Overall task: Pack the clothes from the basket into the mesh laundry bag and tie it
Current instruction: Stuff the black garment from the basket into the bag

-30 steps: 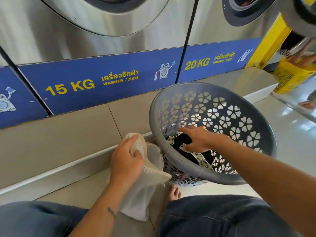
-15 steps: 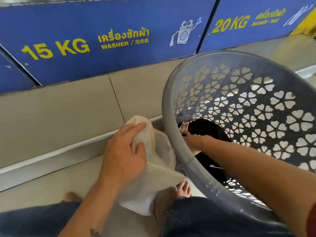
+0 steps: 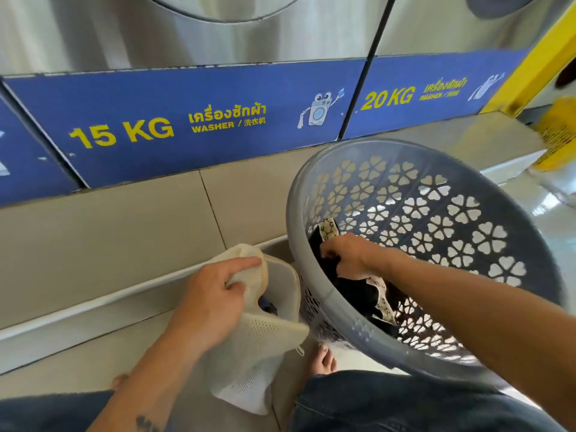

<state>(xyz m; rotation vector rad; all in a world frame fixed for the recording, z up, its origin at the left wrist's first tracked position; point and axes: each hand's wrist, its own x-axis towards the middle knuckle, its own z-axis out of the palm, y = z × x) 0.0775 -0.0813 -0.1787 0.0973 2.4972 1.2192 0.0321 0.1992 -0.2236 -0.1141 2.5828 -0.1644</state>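
Observation:
A grey plastic laundry basket [image 3: 327, 302] with flower-shaped holes tilts toward me at the right. Inside it my right hand [image 3: 346, 254] grips a black garment with a cream patterned trim [image 3: 358, 291]. To the left, my left hand [image 3: 212, 300] holds the rim of a white mesh laundry bag [image 3: 258, 347], keeping its mouth open. Something dark shows inside the bag's opening [image 3: 268, 307]. The bag hangs down between my knees, right beside the basket's wall.
Steel washing machines with blue 15 KG [image 3: 121, 132] and 20 KG [image 3: 388, 96] panels stand ahead on a beige tiled plinth [image 3: 103, 244]. A yellow basket [image 3: 558, 132] sits at the far right. My bare foot [image 3: 324, 360] and denim-clad knees are below.
My right hand has closed on the black garment and raised it slightly inside the basket. The camera has tipped back up. My left hand still holds the bag open.

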